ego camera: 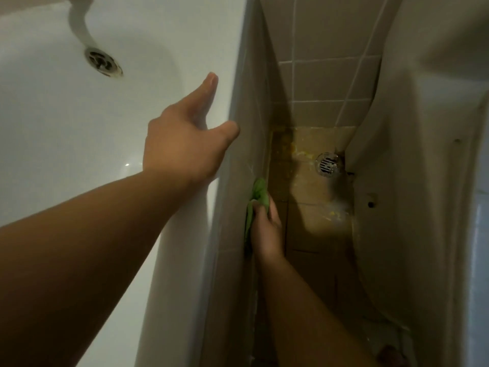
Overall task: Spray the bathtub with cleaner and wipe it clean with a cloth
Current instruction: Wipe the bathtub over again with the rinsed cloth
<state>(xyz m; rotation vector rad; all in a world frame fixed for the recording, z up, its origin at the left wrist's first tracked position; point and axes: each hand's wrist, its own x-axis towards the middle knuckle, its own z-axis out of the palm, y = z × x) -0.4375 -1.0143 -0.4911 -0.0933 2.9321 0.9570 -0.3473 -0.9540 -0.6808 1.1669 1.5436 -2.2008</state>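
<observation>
Green cloth (pixel 255 205): being pressed against the tiled outer side panel (pixel 243 154) of the bathtub (pixel 66 123), low down, near the floor.
Right hand (pixel 266 229): gripping the cloth, fingers curled round it.
Left hand (pixel 185 139): resting on the white tub rim, fingers spread and holding nothing, above the cloth.
Tub drain (pixel 103 62): lying inside the basin.
Floor drain (pixel 327 164): sitting on stained floor tiles, right of the cloth.

The tiled floor (pixel 320 83) runs between the bathtub's tiled side panel (pixel 251 107) and a white fixture (pixel 412 181). A round metal floor drain (pixel 328 164) sits in a stained, yellowed patch.
</observation>
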